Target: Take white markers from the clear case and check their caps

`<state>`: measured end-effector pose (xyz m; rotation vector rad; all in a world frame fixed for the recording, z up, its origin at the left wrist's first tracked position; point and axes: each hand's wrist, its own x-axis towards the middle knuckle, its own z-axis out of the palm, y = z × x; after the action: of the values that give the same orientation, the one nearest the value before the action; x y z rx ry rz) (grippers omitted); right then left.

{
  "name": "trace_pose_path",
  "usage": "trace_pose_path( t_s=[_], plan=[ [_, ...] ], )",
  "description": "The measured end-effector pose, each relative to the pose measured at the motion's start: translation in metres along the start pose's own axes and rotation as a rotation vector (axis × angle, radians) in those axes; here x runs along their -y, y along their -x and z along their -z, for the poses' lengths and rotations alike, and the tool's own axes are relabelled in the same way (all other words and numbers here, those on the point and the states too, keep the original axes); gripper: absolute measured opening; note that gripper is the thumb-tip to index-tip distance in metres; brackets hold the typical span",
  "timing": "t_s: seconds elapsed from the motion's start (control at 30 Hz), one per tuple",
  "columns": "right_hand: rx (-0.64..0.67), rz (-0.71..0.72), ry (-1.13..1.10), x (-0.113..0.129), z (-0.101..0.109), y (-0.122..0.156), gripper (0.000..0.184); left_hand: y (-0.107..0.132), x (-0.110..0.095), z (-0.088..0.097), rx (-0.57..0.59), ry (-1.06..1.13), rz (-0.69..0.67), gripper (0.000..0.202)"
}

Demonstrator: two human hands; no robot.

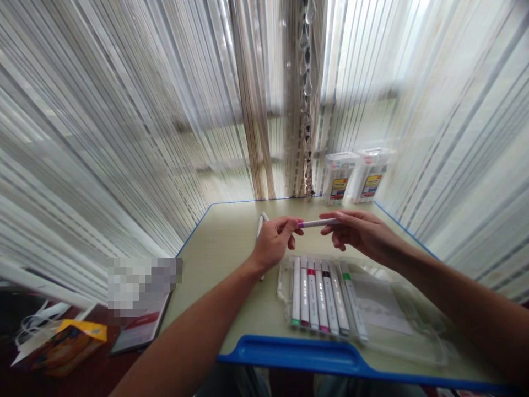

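Both forearms angled inward, wrists raised over the table (223, 237). Left hand (273, 240): thumb and fingers pinching the purple-banded end of one white marker pen (319, 223). Right hand (359, 230): thumb on top, fingers curled round the other end, lower fingers loose. Pen is near horizontal, bridging the two hands.

Counts: 1 open clear plastic case (281, 289) below the hands, 6 white markers (314, 300) side by side in it; 1 green-banded marker (354, 303) just right of that row, below the right hand. At least 2 loose pens (260, 226) beside/behind left hand, partly hidden. 2 labelled clear boxes (339, 184) upright beyond right hand.
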<state>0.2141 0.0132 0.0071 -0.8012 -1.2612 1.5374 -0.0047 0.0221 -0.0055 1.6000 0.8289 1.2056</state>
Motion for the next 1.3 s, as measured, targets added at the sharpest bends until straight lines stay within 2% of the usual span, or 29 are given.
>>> trace_pose_path(
  t_s=[0.23, 0.4, 0.57, 0.77, 0.9, 1.03, 1.17, 1.3],
  plan=[
    [0.022, 0.007, -0.035, 0.0, 0.002, -0.002, 0.032, -0.003, -0.003, 0.001, -0.033, 0.193, 0.085, 0.042],
    [0.001, 0.05, 0.16, 0.0, -0.002, -0.001, 0.031, 0.002, -0.011, -0.004, -0.011, 0.06, 0.049, 0.035],
    [0.002, 0.097, 0.415, 0.003, -0.01, 0.004, 0.033, 0.011, -0.014, -0.012, 0.076, -0.081, 0.07, 0.032],
    [-0.046, 0.096, 0.525, 0.003, -0.013, 0.006, 0.034, 0.014, -0.011, -0.016, 0.138, -0.118, 0.051, 0.029],
    [-0.042, 0.098, 0.468, 0.002, -0.012, 0.005, 0.033, 0.012, -0.012, -0.014, 0.136, -0.099, 0.061, 0.029],
    [-0.064, 0.131, 0.313, 0.003, -0.008, 0.001, 0.029, 0.007, -0.014, -0.01, 0.077, -0.048, 0.077, 0.031],
    [-0.111, 0.109, 0.157, 0.005, -0.004, -0.002, 0.026, 0.003, -0.014, -0.006, 0.041, 0.071, 0.09, 0.031],
    [-0.099, 0.085, 0.048, 0.005, -0.001, -0.004, 0.025, 0.003, -0.012, -0.002, 0.067, 0.215, 0.106, 0.032]
  ],
)
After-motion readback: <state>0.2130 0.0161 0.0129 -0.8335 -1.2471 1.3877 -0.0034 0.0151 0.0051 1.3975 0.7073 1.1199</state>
